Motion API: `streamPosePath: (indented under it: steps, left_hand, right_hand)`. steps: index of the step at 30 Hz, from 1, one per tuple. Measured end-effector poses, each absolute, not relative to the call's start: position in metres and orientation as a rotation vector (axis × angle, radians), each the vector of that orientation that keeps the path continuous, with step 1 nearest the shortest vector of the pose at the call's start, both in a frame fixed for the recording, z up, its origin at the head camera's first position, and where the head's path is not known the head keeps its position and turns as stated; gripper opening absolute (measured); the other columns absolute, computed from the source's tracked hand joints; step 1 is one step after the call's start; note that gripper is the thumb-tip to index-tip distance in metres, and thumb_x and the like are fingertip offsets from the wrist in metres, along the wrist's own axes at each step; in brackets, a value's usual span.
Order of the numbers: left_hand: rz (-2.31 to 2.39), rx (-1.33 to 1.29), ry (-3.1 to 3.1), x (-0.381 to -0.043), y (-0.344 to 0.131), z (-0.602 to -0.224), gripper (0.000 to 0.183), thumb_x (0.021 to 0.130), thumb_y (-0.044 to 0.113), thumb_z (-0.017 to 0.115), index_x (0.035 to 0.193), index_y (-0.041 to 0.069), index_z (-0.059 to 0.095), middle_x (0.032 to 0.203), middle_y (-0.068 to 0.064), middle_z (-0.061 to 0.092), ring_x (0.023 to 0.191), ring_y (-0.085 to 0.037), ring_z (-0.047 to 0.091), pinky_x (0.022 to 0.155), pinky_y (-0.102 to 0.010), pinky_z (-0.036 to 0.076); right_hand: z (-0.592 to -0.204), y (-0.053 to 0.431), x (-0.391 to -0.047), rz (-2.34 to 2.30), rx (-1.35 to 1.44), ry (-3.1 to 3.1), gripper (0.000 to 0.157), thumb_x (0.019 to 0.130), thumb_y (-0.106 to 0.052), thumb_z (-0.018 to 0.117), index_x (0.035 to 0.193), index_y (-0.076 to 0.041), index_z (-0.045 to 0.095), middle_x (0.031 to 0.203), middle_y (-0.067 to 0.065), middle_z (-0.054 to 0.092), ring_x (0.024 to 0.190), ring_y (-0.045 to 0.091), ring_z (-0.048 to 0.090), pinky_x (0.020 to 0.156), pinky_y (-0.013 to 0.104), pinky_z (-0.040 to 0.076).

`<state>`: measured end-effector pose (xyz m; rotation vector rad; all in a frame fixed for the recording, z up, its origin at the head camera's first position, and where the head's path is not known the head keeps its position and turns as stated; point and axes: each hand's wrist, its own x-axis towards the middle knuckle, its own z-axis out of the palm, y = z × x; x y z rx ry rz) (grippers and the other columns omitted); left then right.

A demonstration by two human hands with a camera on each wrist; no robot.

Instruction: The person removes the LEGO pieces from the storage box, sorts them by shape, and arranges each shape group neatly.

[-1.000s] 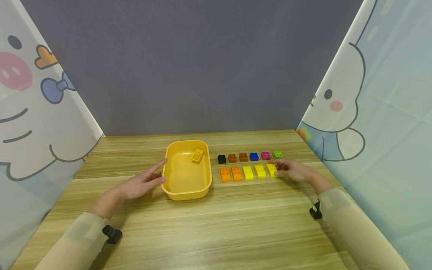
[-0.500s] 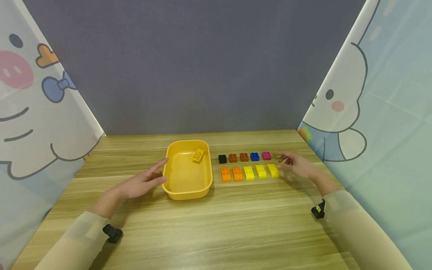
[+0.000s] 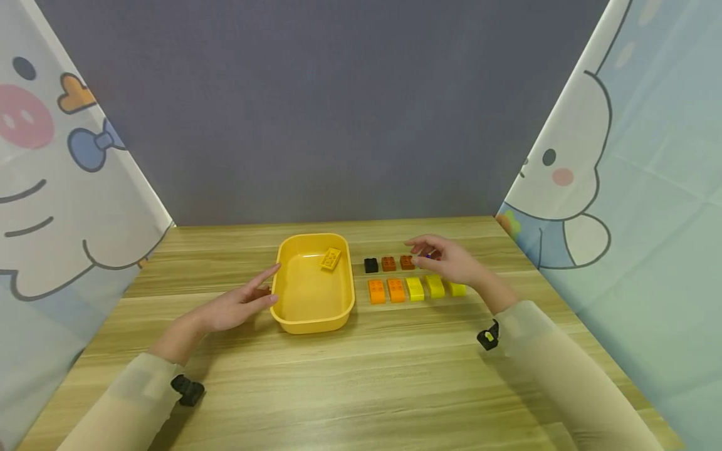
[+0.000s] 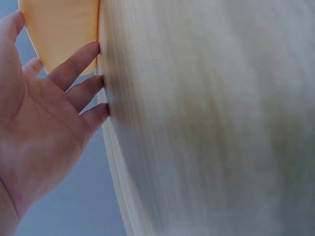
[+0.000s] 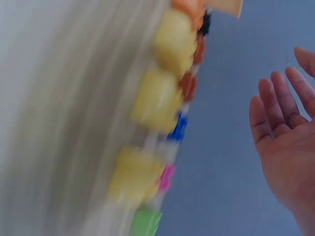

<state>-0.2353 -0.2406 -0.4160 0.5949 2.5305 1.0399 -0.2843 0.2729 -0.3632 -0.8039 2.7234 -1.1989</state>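
My left hand (image 3: 231, 310) touches the left rim of a yellow plastic tub (image 3: 316, 327), fingers spread; the left wrist view shows the same relaxed pose. A yellow-orange toy brick (image 3: 330, 259) leans inside the tub near its far right corner. Over the right part of the brick rows hovers my right hand (image 3: 448, 258), fingers loosely bent. Nothing is between its fingers in the right wrist view. It mostly hides a blue brick (image 5: 178, 127), a pink brick (image 5: 166, 177) and a green brick (image 5: 146, 222) from the head view.
Right of the tub, the back row has a black brick (image 3: 370, 265) and two brown bricks (image 3: 388, 264). Two orange bricks (image 3: 376, 292) and three yellow bricks (image 3: 415, 289) form the front row. A dark panel (image 3: 338, 125) stands behind the wooden table (image 3: 338, 394).
My right hand has left the rightmost yellow brick, risen past the green one and swung left over the back row. The left hand and the tub stay put.
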Motion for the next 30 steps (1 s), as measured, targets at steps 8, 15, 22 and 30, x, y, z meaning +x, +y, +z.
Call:
streamPosePath:
  steps: [8,15,22,30]
  left_hand:
    - [1.069,0.610,2.520,-0.235,-0.241,-0.415,0.079,0.117,0.047,0.051,0.179,0.030,0.006,0.165,-0.038,0.045,0.154,-0.056,0.046,0.121,-0.074,0.041]
    - [1.056,0.610,2.529,-0.235,-0.241,-0.416,0.079,0.116,0.049,0.051,0.179,0.032,0.005,0.166,-0.037,0.044,0.155,-0.056,0.045,0.121,-0.074,0.041]
    - [1.082,0.588,2.506,-0.235,-0.241,-0.416,0.079,0.116,0.049,0.051,0.179,0.031,0.006,0.168,-0.036,0.042,0.156,-0.055,0.043,0.122,-0.075,0.039]
    - [1.098,0.581,2.494,-0.235,-0.241,-0.417,0.079,0.116,0.049,0.052,0.179,0.030,0.006,0.169,-0.036,0.041,0.157,-0.055,0.042,0.122,-0.075,0.039]
  right_hand:
    - [-0.358,0.194,-0.307,-1.202,-0.905,2.653,0.044,0.111,-0.024,0.067,0.154,-0.016,0.062,0.142,0.009,0.070,0.131,0.030,0.064,0.115,0.055,0.049]
    - [-0.369,0.140,-0.326,-1.232,-0.953,2.588,0.046,0.109,-0.026,0.071,0.153,-0.018,0.063,0.146,0.013,0.070,0.141,0.031,0.061,0.126,0.065,0.039]
    - [-0.381,0.103,-0.338,-1.103,-0.977,2.615,0.051,0.104,-0.023,0.077,0.153,-0.016,0.064,0.145,0.008,0.072,0.141,0.028,0.063,0.135,0.063,0.018]
    - [-0.392,0.086,-0.342,-0.771,-0.952,2.753,0.052,0.105,-0.029,0.075,0.154,-0.017,0.062,0.154,0.003,0.067,0.158,0.027,0.047,0.134,0.061,0.001]
